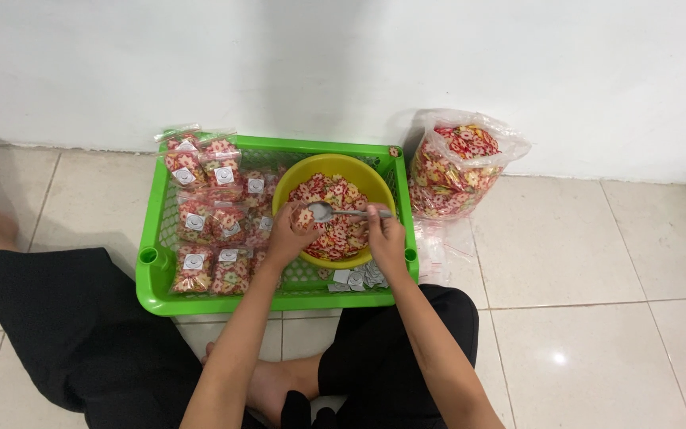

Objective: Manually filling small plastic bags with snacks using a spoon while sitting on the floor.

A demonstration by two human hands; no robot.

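While the right hand (387, 230) grips a metal spoon (335, 211) over the yellow bowl (335, 171) of flower-shaped snacks (335, 226), the left hand (289, 234) pinches something small at the spoon's tip, likely a bag mouth. Filled packets (208, 214) stack in the green basket (200, 298), within easy reach.

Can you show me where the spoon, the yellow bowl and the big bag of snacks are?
spoon (321, 211): head view, on its scoop.
yellow bowl (335, 164): head view, on the far rim.
big bag of snacks (450, 171): head view, on its middle.
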